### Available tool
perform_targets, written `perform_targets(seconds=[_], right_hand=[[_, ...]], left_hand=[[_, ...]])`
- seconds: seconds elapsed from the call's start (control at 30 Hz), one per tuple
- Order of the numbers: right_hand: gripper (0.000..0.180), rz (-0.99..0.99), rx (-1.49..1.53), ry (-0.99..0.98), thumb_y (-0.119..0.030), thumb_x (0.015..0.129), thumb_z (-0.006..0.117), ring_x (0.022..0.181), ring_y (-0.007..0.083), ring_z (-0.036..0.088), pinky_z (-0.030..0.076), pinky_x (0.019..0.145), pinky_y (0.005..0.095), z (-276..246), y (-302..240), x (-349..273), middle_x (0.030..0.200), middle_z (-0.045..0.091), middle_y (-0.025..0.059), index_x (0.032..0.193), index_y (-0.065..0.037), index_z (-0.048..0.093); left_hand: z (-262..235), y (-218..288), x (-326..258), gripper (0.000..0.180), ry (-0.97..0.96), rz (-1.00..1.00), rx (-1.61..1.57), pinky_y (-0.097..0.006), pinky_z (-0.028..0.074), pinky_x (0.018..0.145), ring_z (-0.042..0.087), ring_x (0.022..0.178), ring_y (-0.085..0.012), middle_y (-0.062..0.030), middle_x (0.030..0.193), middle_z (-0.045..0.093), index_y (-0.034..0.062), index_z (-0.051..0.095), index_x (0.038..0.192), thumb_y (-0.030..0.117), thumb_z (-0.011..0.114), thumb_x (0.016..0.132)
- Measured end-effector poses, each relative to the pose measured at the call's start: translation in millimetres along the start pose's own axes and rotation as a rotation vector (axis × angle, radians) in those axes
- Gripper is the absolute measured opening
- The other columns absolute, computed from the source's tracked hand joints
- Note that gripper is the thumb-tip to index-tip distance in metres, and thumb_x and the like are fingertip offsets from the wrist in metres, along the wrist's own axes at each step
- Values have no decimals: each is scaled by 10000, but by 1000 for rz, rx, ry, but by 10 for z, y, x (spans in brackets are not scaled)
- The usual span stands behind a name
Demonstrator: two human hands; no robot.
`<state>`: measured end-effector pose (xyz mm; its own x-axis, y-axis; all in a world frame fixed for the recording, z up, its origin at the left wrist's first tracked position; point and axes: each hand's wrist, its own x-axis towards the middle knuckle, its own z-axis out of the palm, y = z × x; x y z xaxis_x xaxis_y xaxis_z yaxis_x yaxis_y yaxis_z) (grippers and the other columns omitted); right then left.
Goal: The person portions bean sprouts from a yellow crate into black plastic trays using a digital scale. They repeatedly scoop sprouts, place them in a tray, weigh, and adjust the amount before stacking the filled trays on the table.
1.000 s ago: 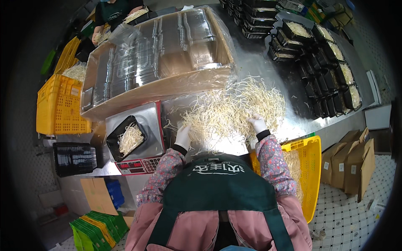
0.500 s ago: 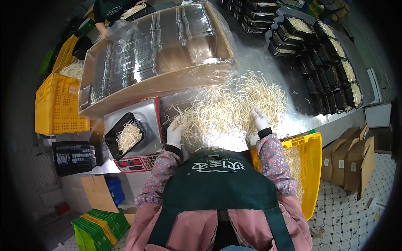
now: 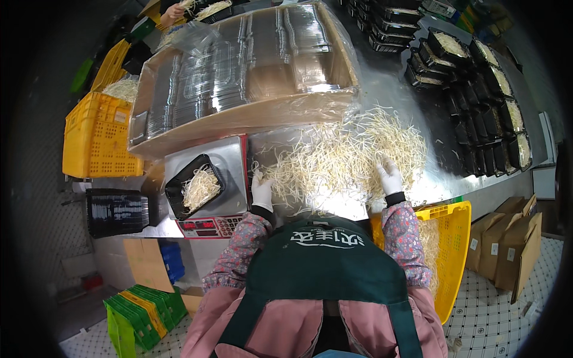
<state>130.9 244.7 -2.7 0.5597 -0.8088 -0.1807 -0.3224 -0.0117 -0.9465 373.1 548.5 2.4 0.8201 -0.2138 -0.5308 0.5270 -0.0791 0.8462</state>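
A loose heap of bean sprouts (image 3: 334, 155) spreads over the metal table in front of me. My left hand (image 3: 261, 191), in a white glove, is at the heap's left edge, its fingers stretched out beside the scale. At the right side of the heap my right hand (image 3: 390, 179), also gloved, rests with spread fingertips touching the sprouts. Left of my left hand stands a scale (image 3: 233, 173) with a red front. On it sits a black plastic tray (image 3: 174, 190), tilted to the picture, partly filled with sprouts.
A big carton (image 3: 256, 119) of clear plastic lids stands behind the scale. Black trays (image 3: 116, 212) are stacked at left; filled trays (image 3: 450, 45) stand at far right. Yellow crates (image 3: 98, 134) (image 3: 453, 256) flank the table. A co-worker's hand (image 3: 173, 13) shows at top left.
My view has shifted, so the table appears farther right. Both my hands stay at the heap's sides. The co-worker's hand has left the lids and is now raised near a tray with sprouts.
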Motion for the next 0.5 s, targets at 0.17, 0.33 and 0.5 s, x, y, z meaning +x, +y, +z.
perform_targets(seconds=[0.17, 0.33, 0.5], right_hand=[[569, -161, -290, 24, -244, 899, 617, 1244, 312, 482, 362, 1050, 370, 624, -189, -114, 1330, 504, 227, 1369, 7, 418], [562, -167, -214, -200, -375, 883, 613, 1225, 389, 471, 356, 1045, 408, 1331, -357, -123, 1276, 527, 265, 1296, -8, 508], [386, -501, -89, -473, -283, 961, 520, 1227, 318, 481, 360, 1031, 364, 947, -1409, -56, 1269, 543, 213, 1285, -74, 540]], left_hand=[[408, -54, -102, 618, -158, -125, -217, -325, 484, 812, 583, 915, -217, -125, 1109, 578, 14, 355, 1365, -38, 611, 804], [1100, -70, -142, 395, -482, -228, -217, -371, 519, 789, 603, 977, -234, -101, 1136, 596, 60, 485, 1272, 46, 538, 881], [914, 393, -811, 398, -654, -336, -516, -436, 486, 894, 551, 1106, -260, -99, 1222, 538, 68, 422, 1332, 151, 489, 948]])
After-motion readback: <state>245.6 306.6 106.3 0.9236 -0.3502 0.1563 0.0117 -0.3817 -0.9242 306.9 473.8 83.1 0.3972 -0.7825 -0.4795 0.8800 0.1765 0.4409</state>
